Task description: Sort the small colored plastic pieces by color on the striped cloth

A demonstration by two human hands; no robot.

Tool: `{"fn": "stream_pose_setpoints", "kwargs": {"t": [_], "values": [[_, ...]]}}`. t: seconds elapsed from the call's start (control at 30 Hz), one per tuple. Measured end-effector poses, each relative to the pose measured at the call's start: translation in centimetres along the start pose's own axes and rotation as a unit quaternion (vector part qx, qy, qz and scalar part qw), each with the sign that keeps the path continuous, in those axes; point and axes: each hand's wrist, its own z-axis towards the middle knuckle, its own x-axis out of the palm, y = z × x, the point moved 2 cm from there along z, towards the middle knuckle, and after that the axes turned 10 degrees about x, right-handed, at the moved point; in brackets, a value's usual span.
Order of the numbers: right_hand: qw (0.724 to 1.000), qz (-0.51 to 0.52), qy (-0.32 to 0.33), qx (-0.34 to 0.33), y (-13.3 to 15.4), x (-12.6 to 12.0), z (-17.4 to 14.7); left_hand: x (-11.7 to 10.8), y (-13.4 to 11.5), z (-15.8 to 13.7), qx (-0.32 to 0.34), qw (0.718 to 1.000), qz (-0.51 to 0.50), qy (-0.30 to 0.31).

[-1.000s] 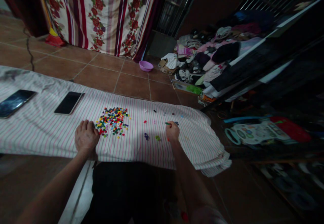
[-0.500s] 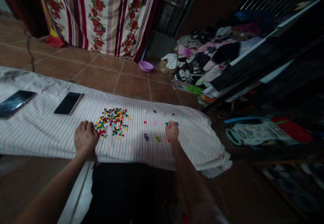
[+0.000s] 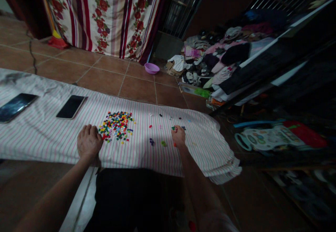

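My left hand (image 3: 89,141) lies palm down on the striped cloth with its fingers stretched out, at the near left edge of a pile of small coloured blocks (image 3: 117,126). Farther right, my right hand (image 3: 179,136) has its fingers pinched together at small green blocks (image 3: 173,128); the fingers partly hide what is between them. Small colour groups lie around it: purple blocks (image 3: 151,141), lime green blocks (image 3: 163,143), an orange block (image 3: 175,144), a red block (image 3: 150,126), pink blocks (image 3: 160,127) and dark grey-blue blocks (image 3: 183,128).
Two phones, a dark phone (image 3: 70,107) and a larger one (image 3: 17,107), lie left on the cloth (image 3: 126,158). Beyond are a purple basin (image 3: 152,68), a floral curtain (image 3: 112,18) and a heap of clothes (image 3: 212,57). A dark slanted frame stands to the right.
Both hands stay in nearly the same places. The view has shifted very slightly.
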Motion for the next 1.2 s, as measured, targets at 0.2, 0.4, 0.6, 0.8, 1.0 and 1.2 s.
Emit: {"fn": "stream_pose_setpoints", "kwargs": {"t": [0.2,0.4,0.6,0.8,1.0,1.2], "values": [[1.000,0.015,-0.003,0.000,-0.2,0.1,0.0,-0.1,-0.1,0.1,-0.008,1.000,-0.008,0.009],[0.998,0.032,-0.038,-0.026,-0.7,0.1,-0.2,0.1,0.0,0.1,-0.005,1.000,-0.006,0.009],[0.991,0.072,-0.080,-0.078,0.9,-0.2,-1.9,0.6,0.4,0.0,-0.001,1.000,0.013,-0.003],[0.979,0.135,-0.045,-0.147,5.3,0.7,-5.4,0.4,0.2,0.1,-0.006,1.000,0.014,0.007],[0.963,0.171,0.035,-0.206,9.9,2.9,-9.2,0.1,0.0,0.2,-0.015,1.000,-0.003,0.017],[0.956,0.163,0.097,-0.222,12.6,5.0,-12.0,0.1,0.0,0.2,-0.004,1.000,0.008,0.005]]}}
